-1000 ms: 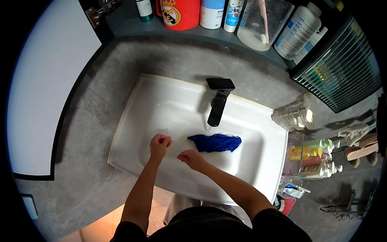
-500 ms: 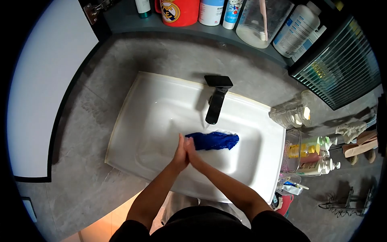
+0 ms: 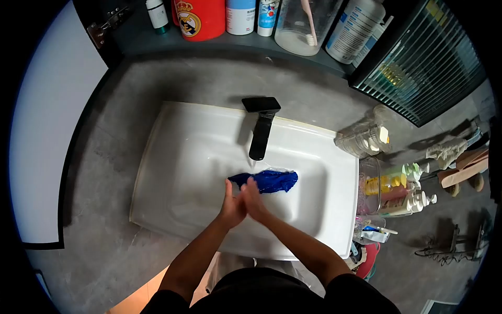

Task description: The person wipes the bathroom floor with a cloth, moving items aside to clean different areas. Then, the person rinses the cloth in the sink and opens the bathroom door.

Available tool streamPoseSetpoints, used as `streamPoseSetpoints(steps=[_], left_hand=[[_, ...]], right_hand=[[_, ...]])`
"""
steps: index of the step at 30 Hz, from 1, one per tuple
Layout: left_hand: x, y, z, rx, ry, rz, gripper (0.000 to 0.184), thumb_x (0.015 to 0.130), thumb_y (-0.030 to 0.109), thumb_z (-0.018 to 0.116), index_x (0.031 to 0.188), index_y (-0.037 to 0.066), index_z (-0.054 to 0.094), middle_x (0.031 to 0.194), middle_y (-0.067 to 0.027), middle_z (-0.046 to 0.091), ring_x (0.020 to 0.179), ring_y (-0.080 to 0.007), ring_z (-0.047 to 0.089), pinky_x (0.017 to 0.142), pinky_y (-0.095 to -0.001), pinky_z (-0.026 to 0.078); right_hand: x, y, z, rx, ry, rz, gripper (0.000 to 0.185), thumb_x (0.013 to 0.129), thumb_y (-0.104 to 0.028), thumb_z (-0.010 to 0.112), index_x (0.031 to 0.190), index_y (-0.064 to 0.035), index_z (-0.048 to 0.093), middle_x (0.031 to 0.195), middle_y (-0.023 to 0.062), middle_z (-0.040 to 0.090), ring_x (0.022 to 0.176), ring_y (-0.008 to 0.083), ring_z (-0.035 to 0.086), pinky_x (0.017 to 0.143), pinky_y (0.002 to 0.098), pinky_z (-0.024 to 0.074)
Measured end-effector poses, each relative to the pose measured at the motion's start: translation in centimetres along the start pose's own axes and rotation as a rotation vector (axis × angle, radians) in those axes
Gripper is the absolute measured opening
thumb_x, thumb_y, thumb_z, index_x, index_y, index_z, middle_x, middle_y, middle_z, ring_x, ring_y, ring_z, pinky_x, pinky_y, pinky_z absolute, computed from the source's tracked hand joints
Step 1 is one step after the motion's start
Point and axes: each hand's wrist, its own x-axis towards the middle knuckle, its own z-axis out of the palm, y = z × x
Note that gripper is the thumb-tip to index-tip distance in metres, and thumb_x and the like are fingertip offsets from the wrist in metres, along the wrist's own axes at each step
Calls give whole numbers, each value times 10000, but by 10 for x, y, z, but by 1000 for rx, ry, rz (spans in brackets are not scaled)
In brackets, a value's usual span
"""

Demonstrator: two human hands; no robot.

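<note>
Over the white sink (image 3: 178, 157) my left hand (image 3: 233, 207) and my right hand (image 3: 252, 198) are pressed together near the palms. The fingers of both are stretched out, and a gap shows between the two sets of fingertips. Neither hand holds anything that I can see. Just beyond the fingertips a wet, crumpled blue cloth (image 3: 276, 181) lies in the basin; my right fingertips overlap its near edge, and I cannot tell whether they touch it. A thin stream of water seems to fall from the black faucet (image 3: 260, 137) onto the far side of the cloth.
A shelf behind the sink holds a red mug (image 3: 201, 20), a toothpaste tube (image 3: 267, 18), a clear cup with a toothbrush (image 3: 298, 39) and a white bottle (image 3: 354, 31). Glass jars (image 3: 363, 140) and pump bottles (image 3: 400, 201) stand at the right.
My hands have slid against each other, and their fingertips, together before, are now apart. The view has shifted, so the sink and shelf sit further left. The cloth stays in the basin.
</note>
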Motion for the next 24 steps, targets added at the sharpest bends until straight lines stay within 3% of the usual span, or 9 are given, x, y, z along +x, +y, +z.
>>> streamPoseSetpoints(steps=[2, 5, 9, 10, 13, 16, 19, 20, 24], left_hand=[[7, 1, -18, -106, 156, 3, 1081, 811, 880, 103, 1522, 82, 264, 1505, -71, 387, 1373, -244, 365, 1160, -380, 226], [16, 2, -26, -38, -181, 79, 1085, 809, 884, 116, 1516, 76, 273, 1490, -85, 404, 1365, -250, 376, 1160, -385, 230], [31, 20, -17, -54, -151, 142, 1027, 861, 832, 191, 1475, 21, 326, 1397, -75, 488, 1286, -210, 449, 1121, -331, 278], [28, 24, -7, -99, -181, 134, 1035, 866, 824, 209, 1461, -13, 338, 1430, -87, 472, 1320, -202, 429, 1122, -324, 278], [37, 24, -15, -108, -175, 66, 1007, 892, 791, 218, 1475, -26, 302, 1490, -131, 415, 1370, -226, 388, 1142, -356, 266], [38, 22, -16, -39, -168, 65, 931, 931, 738, 227, 1466, -19, 322, 1490, -128, 416, 1385, -222, 374, 1141, -357, 271], [33, 22, -9, -26, -170, 112, 878, 954, 702, 225, 1483, 4, 299, 1493, -126, 413, 1415, -242, 334, 1147, -367, 268], [34, 22, -10, -40, -172, 120, 874, 953, 704, 225, 1487, 15, 293, 1498, -123, 406, 1422, -242, 323, 1145, -368, 273], [41, 13, -1, -107, 20, 172, 860, 949, 713, 214, 1499, 55, 277, 1516, -111, 378, 1425, -232, 314, 1144, -370, 273]], right_hand=[[-11, 19, 5, -66, -91, -125, 671, 1025, -396, 372, 1521, 13, 179, 1591, 209, 163, 1486, 322, 112, 1190, 426, 109], [-29, 6, -7, -295, 55, -303, 624, 1003, -279, 453, 1505, 6, 218, 1552, 234, 252, 1446, 392, 225, 1167, 500, 162], [3, -11, -41, -310, 177, -459, 456, 891, -58, 554, 1347, -62, 539, 1406, 170, 507, 1299, 337, 479, 1054, 406, 412], [4, -24, -50, -357, 296, -482, 370, 805, 18, 588, 1153, -72, 679, 1201, 141, 655, 1119, 332, 607, 895, 376, 517], [16, -27, -80, -637, 248, -699, 241, 788, -16, 629, 1011, -54, 713, 992, 112, 707, 933, 321, 649, 815, 383, 530], [24, -19, -83, -550, 284, -598, 193, 803, -15, 644, 982, -51, 707, 936, 107, 704, 865, 274, 661, 796, 350, 529], [22, -16, -74, 27, 359, -242, 141, 851, -8, 628, 972, -30, 695, 917, 103, 702, 832, 220, 665, 778, 305, 519], [19, -16, -69, 146, 352, -284, 116, 903, -2, 582, 960, 0, 683, 883, 87, 698, 796, 183, 652, 749, 278, 509], [-15, -31, -36, -69, 225, -469, 240, 922, -40, 566, 1150, 4, 624, 1167, 164, 642, 1081, 271, 617, 917, 355, 477]])
